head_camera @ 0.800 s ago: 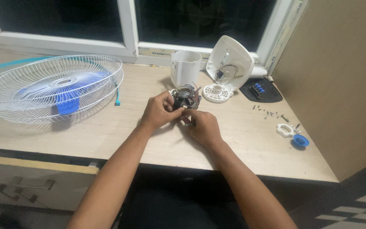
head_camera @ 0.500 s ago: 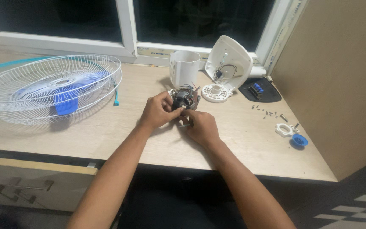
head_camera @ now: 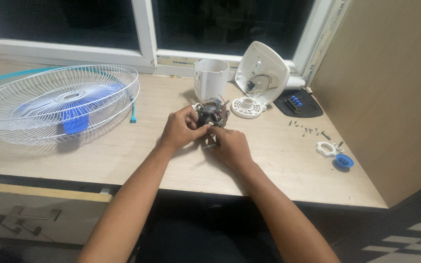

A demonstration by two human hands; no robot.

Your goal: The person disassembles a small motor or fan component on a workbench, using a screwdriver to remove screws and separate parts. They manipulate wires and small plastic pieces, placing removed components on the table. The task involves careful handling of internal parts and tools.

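I see the left hand (head_camera: 179, 129) and right hand (head_camera: 230, 146) both closed around the fan motor (head_camera: 210, 116), fingers curled and pinching its body just above the wooden table (head_camera: 137, 151) at mid-scene. To the left lie the white wire grilles (head_camera: 49, 104) with the blue blade (head_camera: 76, 122); beyond the motor stand a white cup-shaped housing (head_camera: 210, 80) and a white rear cover (head_camera: 264, 73), with loose screws (head_camera: 308, 129) on the right.

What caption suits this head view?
Both hands, left hand and right hand, hold a fan motor beside white grilles.
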